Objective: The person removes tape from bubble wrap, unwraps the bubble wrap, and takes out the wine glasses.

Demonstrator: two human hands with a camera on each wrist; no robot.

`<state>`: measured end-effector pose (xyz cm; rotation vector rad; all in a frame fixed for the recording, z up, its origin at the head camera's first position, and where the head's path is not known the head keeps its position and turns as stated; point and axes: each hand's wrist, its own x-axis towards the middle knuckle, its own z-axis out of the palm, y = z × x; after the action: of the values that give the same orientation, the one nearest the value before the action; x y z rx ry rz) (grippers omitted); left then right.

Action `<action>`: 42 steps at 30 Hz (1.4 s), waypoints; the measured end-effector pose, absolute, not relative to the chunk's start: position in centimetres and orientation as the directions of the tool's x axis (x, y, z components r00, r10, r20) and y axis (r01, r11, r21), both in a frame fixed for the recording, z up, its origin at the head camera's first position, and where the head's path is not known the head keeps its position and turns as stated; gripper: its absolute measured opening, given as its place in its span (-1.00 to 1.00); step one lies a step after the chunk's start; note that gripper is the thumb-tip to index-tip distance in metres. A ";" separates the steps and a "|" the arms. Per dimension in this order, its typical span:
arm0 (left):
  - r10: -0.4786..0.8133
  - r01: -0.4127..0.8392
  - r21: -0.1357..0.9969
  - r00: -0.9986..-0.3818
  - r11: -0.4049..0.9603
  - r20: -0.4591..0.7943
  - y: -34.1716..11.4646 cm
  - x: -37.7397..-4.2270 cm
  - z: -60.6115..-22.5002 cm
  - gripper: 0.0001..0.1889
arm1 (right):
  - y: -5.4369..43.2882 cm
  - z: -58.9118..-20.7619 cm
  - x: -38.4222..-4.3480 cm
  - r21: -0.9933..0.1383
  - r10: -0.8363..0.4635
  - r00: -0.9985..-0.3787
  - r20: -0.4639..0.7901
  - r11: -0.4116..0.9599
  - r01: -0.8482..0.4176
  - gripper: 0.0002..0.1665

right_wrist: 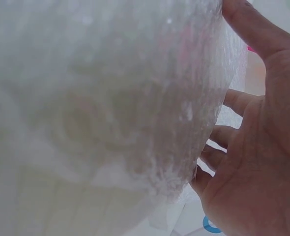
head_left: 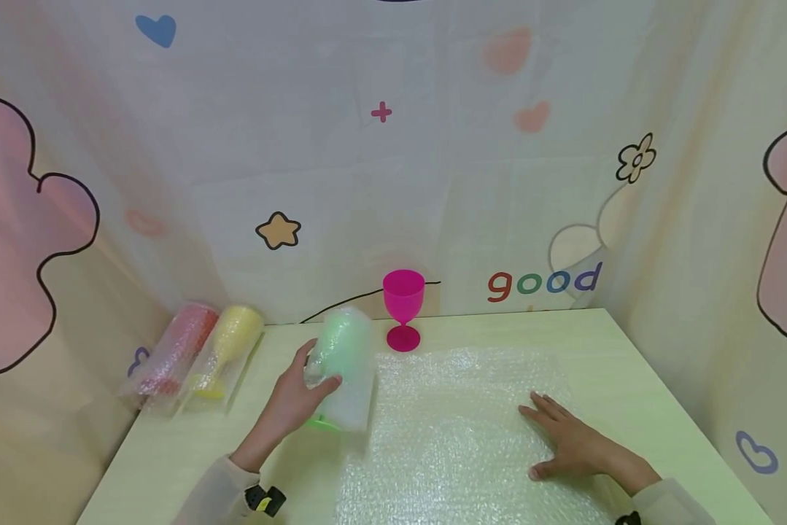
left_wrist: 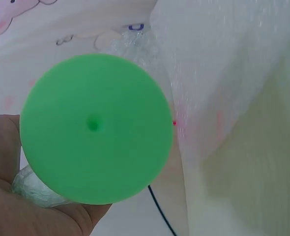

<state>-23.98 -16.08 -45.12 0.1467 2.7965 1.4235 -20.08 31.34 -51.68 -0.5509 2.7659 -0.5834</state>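
My left hand [head_left: 295, 399] grips a green goblet [head_left: 342, 341] rolled in bubble wrap and lifts it at a tilt over the table. Its round green base [left_wrist: 97, 129] faces the left wrist camera, with fingers and thumb curled about the wrapped part. A flat sheet of clear bubble wrap [head_left: 446, 430] covers the middle of the table. On the sheet's right part, my right hand [head_left: 573, 443] lies with fingers spread; in the right wrist view its fingers touch the bubble wrap [right_wrist: 150, 113]. An unwrapped magenta goblet [head_left: 403, 295] stands upright behind the sheet.
Two wrapped goblets lie at the table's back left, one red [head_left: 178, 346] and one yellow [head_left: 234, 343]. A printed curtain [head_left: 340, 146] hangs behind the table [head_left: 636, 386] and along both sides.
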 end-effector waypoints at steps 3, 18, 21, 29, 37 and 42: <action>0.102 0.084 0.816 -0.994 0.572 0.031 -14.8 -23.4 -45.4 -0.13 | 31.4 -51.8 -20.1 -0.434 -0.412 -0.895 -0.173 0.847 -0.306 0.26; 0.202 0.019 0.888 -0.976 0.460 -0.084 -9.1 -21.8 -47.7 -0.11 | 31.5 -52.2 -20.1 -0.433 -0.413 -0.897 -0.159 0.845 -0.313 0.28; 0.198 -0.029 0.921 -0.974 0.388 -0.114 -7.8 -21.2 -48.3 -0.10 | 31.5 -52.2 -20.1 -0.433 -0.411 -0.898 -0.158 0.846 -0.311 0.28; 0.138 -0.138 0.966 -0.976 0.219 -0.171 -4.5 -19.8 -48.8 -0.08 | 31.5 -52.3 -20.1 -0.425 -0.404 -0.901 -0.161 0.852 -0.306 0.28; 0.144 -0.162 0.973 -0.972 0.165 -0.187 -2.1 -18.8 -49.2 -0.06 | 31.5 -52.3 -20.2 -0.428 -0.401 -0.901 -0.168 0.853 -0.300 0.28; 0.148 -0.184 0.970 -0.967 0.156 -0.207 -1.1 -18.4 -49.5 -0.05 | 31.4 -52.1 -20.2 -0.435 -0.401 -0.899 -0.178 0.851 -0.293 0.28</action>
<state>-18.40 -1.13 -49.49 -0.0348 2.1799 1.8895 -20.16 31.35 -52.10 -0.5281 2.7654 -0.5898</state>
